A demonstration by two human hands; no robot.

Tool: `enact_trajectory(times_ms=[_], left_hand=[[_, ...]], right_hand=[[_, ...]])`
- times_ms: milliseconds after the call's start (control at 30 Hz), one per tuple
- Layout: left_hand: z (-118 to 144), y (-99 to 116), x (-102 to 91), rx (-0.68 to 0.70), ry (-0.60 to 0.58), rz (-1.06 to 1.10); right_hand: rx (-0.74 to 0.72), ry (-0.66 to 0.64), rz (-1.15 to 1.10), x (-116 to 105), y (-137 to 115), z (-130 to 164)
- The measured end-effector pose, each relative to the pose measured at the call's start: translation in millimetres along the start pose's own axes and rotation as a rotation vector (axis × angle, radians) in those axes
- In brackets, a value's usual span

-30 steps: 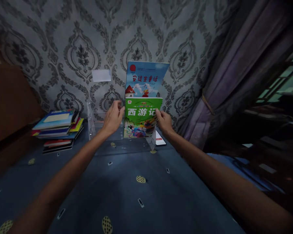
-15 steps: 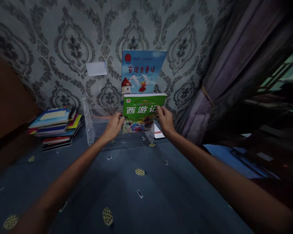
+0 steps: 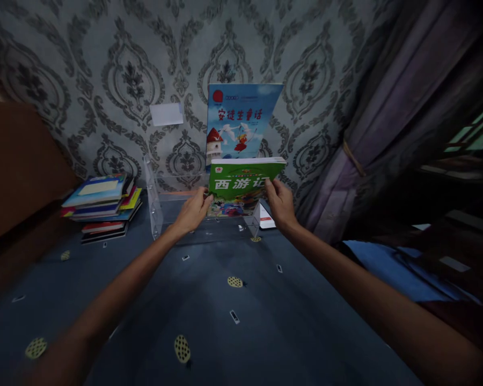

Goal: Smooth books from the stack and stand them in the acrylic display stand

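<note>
Against patterned grey wallpaper, our left hand (image 3: 193, 210) and right hand (image 3: 280, 202) pinch the side edges of a green book (image 3: 241, 185) titled 西游记, standing in a clear acrylic rack (image 3: 161, 206) before a blue book (image 3: 239, 126) reading 安徒生童话.

Green book (image 3: 241, 185) cover: "西游记". Blue book (image 3: 239, 126) cover: "安徒生童话".

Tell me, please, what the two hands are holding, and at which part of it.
Both hold the green book. The left hand grips its left edge, low down; the right hand grips its right edge, near the top. The book stands in the clear rack.
</note>
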State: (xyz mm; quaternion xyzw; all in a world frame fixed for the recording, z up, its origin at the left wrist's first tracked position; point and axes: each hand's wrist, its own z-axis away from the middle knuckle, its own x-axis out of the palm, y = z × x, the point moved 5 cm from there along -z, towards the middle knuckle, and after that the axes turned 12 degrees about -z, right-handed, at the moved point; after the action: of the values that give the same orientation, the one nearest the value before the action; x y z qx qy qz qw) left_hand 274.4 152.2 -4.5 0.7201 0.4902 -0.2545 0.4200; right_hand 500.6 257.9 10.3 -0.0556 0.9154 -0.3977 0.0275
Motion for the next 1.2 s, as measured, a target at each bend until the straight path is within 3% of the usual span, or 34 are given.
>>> enact_trajectory(times_ms=[267, 433, 533, 700, 933, 1067, 1200], left_hand=[[8.0, 2.4, -4.5, -0.021, 0.002, -0.080], [32.8, -2.6, -25.2, 0.023, 0.037, -0.206], [56.8, -16.3, -41.0, 0.077, 0.055, -0.302], [91.7, -78.0, -75.7, 0.035, 0.059, -0.567], [89.3, -185.1, -146.5, -0.339, 0.129, -0.840], [79.0, -216.8, -152.6, -0.421, 0.014, -0.895], [75.5, -227.7, -150.8, -0.446, -0.091, -0.931]], right_hand=[[0.040, 0.014, 0.024, -1.1, -5.1, 9.2], [0.114, 0.012, 0.005, 1.0, -4.7, 33.6], [0.194, 0.042, 0.044, -1.2, -2.4, 58.7], [0.204, -0.078, 0.163, -0.7, 2.1, 103.5], [0.209, -0.278, 0.141, 24.6, 16.8, 153.8], [0.205, -0.330, 0.092, 42.3, 23.1, 173.4], [0.210, -0.382, 0.066, 49.5, 31.7, 183.4]])
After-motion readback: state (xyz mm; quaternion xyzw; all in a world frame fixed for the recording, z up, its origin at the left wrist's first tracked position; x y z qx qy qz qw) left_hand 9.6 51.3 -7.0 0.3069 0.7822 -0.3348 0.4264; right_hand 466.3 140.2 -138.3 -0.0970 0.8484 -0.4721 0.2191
